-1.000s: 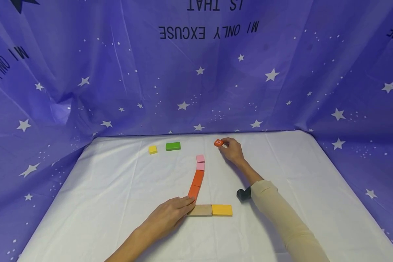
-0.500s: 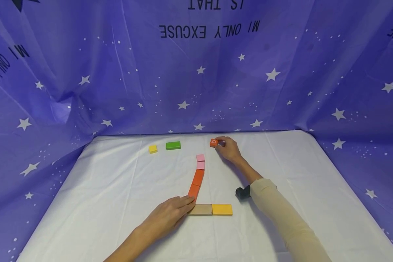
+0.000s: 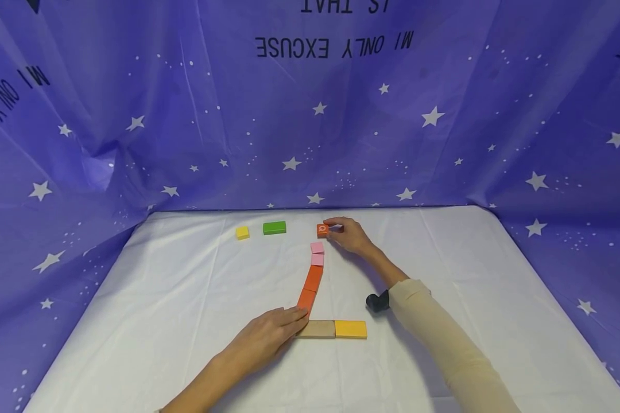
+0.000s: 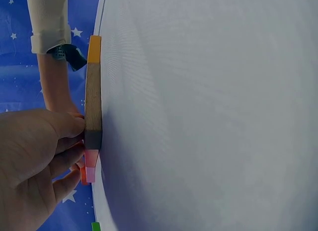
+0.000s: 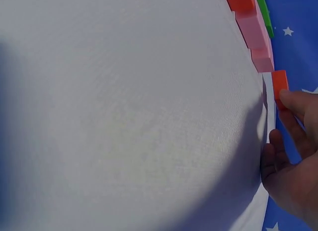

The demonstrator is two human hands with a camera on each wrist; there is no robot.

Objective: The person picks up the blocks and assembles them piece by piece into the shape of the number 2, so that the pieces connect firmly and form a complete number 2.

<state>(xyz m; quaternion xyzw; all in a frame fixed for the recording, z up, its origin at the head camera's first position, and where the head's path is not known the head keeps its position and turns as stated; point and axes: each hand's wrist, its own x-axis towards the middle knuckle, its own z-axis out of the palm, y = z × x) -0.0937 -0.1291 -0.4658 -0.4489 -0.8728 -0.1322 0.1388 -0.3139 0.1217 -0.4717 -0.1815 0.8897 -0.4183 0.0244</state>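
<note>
My right hand (image 3: 350, 235) pinches a small red-orange letter block (image 3: 322, 230) by its right side, just beyond two pink blocks (image 3: 317, 254). In the right wrist view, the thumb and a finger hold that block (image 5: 279, 82) past the pink row's end. My left hand (image 3: 266, 335) rests its fairly straight fingertips on the near end of two orange blocks (image 3: 311, 285), where they meet a bare wooden block (image 3: 317, 329). Its thumb touches the wooden block (image 4: 93, 99) in the left wrist view. A yellow-orange block (image 3: 350, 329) continues the wooden one to the right.
A green block (image 3: 274, 228) and a small yellow block (image 3: 242, 233) lie at the back left of the white-covered table (image 3: 150, 321). A dark wrist device (image 3: 378, 302) sits under the right forearm. Purple star-printed cloth (image 3: 289, 126) hangs behind the table.
My right hand has carried the red-orange letter block leftward, from the right of the pink blocks to just behind their far end. The left hand has stayed in place.
</note>
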